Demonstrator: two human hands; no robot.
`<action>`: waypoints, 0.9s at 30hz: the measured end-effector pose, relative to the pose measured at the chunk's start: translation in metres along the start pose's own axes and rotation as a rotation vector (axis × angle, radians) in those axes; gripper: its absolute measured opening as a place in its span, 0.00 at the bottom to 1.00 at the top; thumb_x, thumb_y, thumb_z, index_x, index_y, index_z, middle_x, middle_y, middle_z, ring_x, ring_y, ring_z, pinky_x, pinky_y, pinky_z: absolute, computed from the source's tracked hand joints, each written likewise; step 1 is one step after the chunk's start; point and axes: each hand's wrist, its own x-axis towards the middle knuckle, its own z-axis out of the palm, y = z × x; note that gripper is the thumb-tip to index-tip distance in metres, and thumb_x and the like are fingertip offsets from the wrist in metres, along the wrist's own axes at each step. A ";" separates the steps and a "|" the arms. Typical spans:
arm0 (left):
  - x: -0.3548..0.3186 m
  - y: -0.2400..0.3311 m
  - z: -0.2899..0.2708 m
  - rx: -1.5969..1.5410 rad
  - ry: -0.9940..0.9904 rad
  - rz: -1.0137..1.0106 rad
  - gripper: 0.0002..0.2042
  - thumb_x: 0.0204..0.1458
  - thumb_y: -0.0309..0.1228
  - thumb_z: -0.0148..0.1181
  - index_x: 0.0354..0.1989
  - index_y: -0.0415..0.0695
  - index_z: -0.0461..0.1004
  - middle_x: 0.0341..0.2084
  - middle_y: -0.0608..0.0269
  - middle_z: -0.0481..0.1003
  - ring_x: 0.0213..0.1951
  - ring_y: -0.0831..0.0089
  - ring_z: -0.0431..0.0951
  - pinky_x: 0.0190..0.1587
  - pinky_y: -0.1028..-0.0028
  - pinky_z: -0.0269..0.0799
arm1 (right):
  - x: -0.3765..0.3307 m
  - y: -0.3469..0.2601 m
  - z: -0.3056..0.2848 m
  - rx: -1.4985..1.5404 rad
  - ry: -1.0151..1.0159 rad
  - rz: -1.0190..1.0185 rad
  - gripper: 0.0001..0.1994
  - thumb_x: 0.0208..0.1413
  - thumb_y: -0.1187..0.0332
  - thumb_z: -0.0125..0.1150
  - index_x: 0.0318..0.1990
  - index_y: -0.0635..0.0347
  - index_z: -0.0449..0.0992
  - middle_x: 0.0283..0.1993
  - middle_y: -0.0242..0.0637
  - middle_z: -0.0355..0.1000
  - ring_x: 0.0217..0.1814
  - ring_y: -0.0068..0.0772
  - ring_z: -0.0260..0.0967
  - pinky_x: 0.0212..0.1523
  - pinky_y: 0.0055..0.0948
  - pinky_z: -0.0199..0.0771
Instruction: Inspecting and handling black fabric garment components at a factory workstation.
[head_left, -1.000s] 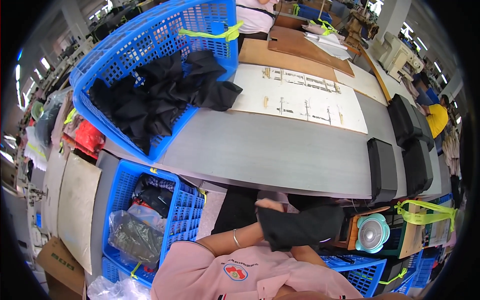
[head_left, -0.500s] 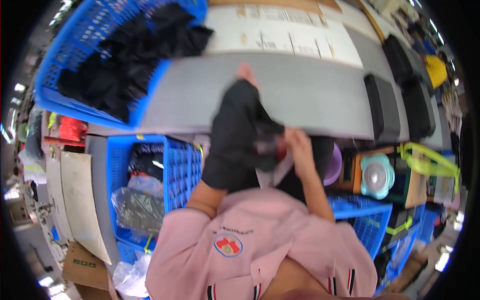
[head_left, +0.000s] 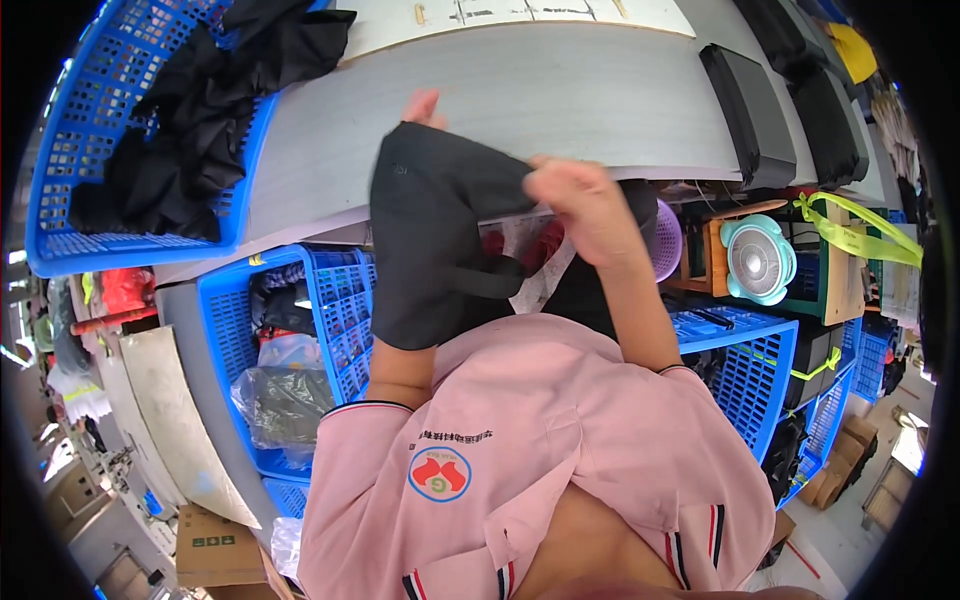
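A black fabric sleeve (head_left: 425, 230) covers my left forearm like a tube, with a small pale mark near its far end and a flap or strap on its right side. Fingertips of my left hand (head_left: 424, 108) stick out past the far opening, stretched out; cloth hides the palm. My right hand (head_left: 578, 195), slightly blurred, pinches the sleeve's far right edge and pulls it out to the side. Both hands are over the near edge of the grey table (head_left: 480, 95).
A blue basket (head_left: 250, 190) of black cloth pieces stands on the table's left. Black blocks (head_left: 748, 120) lie at right. Below are a blue crate (head_left: 340, 320) with bagged goods, a turquoise fan (head_left: 760, 258), a purple basket (head_left: 667, 240) and another blue crate (head_left: 745, 370).
My right hand has risen from low beside the cloth to the sleeve's far edge, spreading it sideways. My left hand and the sleeve have shifted left in view. The view has tilted nearer my body.
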 end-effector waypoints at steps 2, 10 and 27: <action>0.007 -0.002 -0.007 0.038 -0.126 -0.058 0.21 0.63 0.30 0.49 0.64 0.40 0.63 0.66 0.57 0.61 0.65 0.66 0.63 0.66 0.70 0.58 | -0.004 -0.004 -0.013 0.355 -0.010 -0.042 0.08 0.60 0.68 0.62 0.37 0.63 0.82 0.38 0.25 0.75 0.39 0.17 0.66 0.44 0.20 0.65; -0.065 -0.024 -0.017 -0.049 -0.737 -0.154 0.19 0.64 0.32 0.46 0.62 0.40 0.62 0.60 0.59 0.66 0.60 0.65 0.66 0.60 0.71 0.62 | 0.047 -0.017 -0.023 0.115 0.317 -0.208 0.11 0.65 0.66 0.56 0.43 0.65 0.79 0.42 0.33 0.77 0.41 0.22 0.72 0.49 0.22 0.69; -0.067 -0.016 0.015 1.071 -0.377 0.883 0.14 0.54 0.33 0.54 0.48 0.42 0.71 0.43 0.56 0.75 0.48 0.60 0.73 0.50 0.67 0.69 | 0.021 0.019 -0.025 -1.049 0.366 -0.822 0.25 0.36 0.81 0.64 0.48 0.59 0.76 0.55 0.38 0.70 0.58 0.46 0.66 0.58 0.39 0.66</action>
